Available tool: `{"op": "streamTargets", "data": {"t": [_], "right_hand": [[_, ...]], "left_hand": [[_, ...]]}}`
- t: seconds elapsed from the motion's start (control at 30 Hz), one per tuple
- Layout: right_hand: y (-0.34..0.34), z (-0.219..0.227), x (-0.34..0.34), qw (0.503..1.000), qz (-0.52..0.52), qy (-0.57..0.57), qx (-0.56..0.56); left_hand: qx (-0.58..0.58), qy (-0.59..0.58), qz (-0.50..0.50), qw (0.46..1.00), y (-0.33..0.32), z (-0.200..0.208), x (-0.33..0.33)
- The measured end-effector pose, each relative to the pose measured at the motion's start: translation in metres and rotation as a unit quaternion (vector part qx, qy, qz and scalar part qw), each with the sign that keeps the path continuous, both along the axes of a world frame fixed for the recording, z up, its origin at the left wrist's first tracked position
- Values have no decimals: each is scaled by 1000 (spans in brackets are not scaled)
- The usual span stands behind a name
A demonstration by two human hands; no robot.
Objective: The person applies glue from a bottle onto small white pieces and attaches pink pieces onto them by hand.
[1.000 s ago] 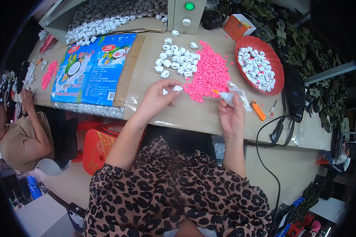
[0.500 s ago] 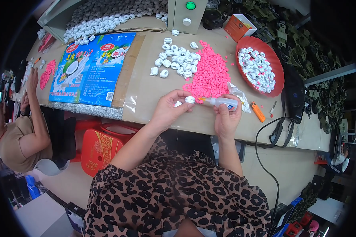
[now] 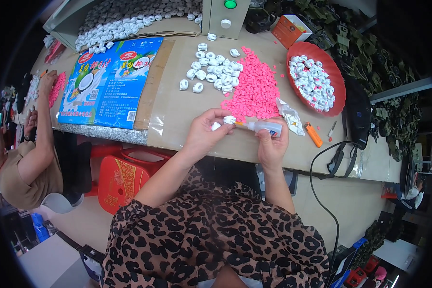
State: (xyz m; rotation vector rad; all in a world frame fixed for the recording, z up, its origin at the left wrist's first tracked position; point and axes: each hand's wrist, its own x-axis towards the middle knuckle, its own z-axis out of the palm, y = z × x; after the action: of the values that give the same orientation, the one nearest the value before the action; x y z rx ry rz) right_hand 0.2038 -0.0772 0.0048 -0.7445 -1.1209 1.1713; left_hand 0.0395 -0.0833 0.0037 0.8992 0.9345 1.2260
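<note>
Between the fingertips of my left hand (image 3: 205, 130) is a small white rounded piece with dark marks (image 3: 229, 119). A second white piece (image 3: 216, 126) shows in the same hand, lower among the fingers. My right hand (image 3: 273, 146) is closed round a small clear glue bottle (image 3: 266, 127) lying on its side. Its thin yellowish nozzle points left and meets or nearly meets the white piece; I cannot tell if they touch. Just beyond both hands lies a spread of small pink pieces (image 3: 257, 89), with a group of loose white pieces (image 3: 221, 69) to its left.
A red scalloped bowl (image 3: 338, 81) of white pieces stands at right. Nearby are crumpled white tissue (image 3: 291, 117), an orange lighter (image 3: 314, 136) and a black cable (image 3: 317, 161). A blue printed cardboard sheet (image 3: 113, 81) lies left. A co-worker (image 3: 33, 158) sits far left, arm extended.
The glue bottle has shifted slightly left, its nozzle closer to the held white piece. My left hand has barely moved. The co-worker's hand has reached toward their own pink pieces.
</note>
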Motion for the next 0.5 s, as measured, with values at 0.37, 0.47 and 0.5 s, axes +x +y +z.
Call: {"op": "streamTargets", "data": {"t": [0.37, 0.47, 0.5], "right_hand": [[0, -1, 0, 1000, -4, -18, 2], [-1, 2, -1, 1000, -2, -15, -1], [-1, 2, -1, 1000, -2, -15, -2]], "left_hand": [[7, 16, 0, 1000, -1, 2, 0], [7, 23, 0, 1000, -1, 2, 0], [9, 22, 1, 1000, -1, 2, 0]]}}
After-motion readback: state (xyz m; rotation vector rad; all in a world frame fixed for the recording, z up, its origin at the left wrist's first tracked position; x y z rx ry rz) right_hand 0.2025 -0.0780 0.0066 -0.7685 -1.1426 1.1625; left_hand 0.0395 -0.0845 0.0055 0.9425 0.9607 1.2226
